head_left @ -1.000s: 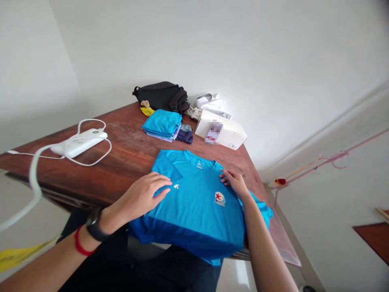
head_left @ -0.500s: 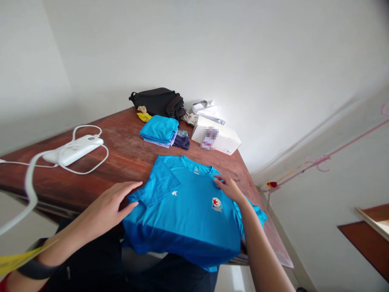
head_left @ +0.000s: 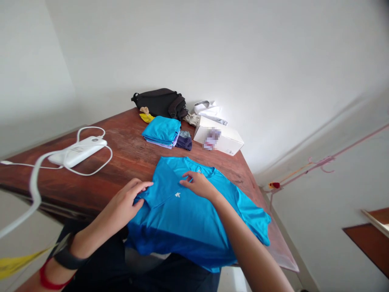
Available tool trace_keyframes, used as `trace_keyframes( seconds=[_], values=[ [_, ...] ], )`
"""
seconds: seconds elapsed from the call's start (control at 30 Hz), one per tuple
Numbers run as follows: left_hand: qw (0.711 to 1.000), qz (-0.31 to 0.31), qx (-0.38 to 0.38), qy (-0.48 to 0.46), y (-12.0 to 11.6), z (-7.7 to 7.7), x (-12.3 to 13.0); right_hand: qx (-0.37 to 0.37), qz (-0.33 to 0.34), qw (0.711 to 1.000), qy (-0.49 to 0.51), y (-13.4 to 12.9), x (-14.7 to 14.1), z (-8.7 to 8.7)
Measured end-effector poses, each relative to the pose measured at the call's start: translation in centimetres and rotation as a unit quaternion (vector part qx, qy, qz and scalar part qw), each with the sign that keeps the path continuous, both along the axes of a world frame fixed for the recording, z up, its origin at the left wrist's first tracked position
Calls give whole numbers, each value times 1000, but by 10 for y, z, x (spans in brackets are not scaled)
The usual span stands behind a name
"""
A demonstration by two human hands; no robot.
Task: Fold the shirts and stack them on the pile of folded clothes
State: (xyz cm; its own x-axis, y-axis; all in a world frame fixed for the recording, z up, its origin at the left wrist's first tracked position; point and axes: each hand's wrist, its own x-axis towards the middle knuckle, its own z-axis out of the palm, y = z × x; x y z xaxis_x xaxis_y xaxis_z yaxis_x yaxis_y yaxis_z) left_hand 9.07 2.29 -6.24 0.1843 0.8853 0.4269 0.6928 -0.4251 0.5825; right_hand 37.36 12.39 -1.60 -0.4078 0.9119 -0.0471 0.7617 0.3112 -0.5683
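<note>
A blue short-sleeved T-shirt (head_left: 188, 219) lies front up on the wooden table, its collar away from me and its lower part hanging over the near edge. The left sleeve is folded inward over the chest, beside a small white logo. My left hand (head_left: 129, 198) is at the folded sleeve's outer edge, thumb and fingers apart; whether the fingertips touch the cloth is unclear. Over the upper chest, just below the collar, my right hand (head_left: 199, 184) hovers with loosely bent, parted fingers and nothing held. The right sleeve is spread out to the side.
Behind the shirt on the table (head_left: 127, 150) are a folded blue pile (head_left: 162, 129), dark folded cloth (head_left: 184, 142), a white box (head_left: 226, 138) and a black bag (head_left: 159, 102). A white power bank (head_left: 80, 151) with looped cables is at left. A pink rack (head_left: 322, 162) stands right.
My right hand has moved left across the shirt, from the right of the collar to the upper chest. My left hand has shifted slightly right, closer to the folded sleeve.
</note>
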Motion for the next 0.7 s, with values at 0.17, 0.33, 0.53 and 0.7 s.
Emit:
trace_keyframes(
  seconds=[0.17, 0.33, 0.53, 0.7],
  values=[
    [1000, 2, 13, -13, 1, -3, 3, -41, -12, 999, 21, 5, -11, -16],
    [1000, 10, -1, -13, 1, -4, 3, -37, -27, 999, 10, 5, -11, -21],
    [1000, 11, 7, -11, 1, -1, 2, -38, -42, 996, 69, 5, -12, -13],
    [999, 12, 28, 22, -3, 1, 2, -215, -116, 923, 296, 3, -11, -5]
  ],
)
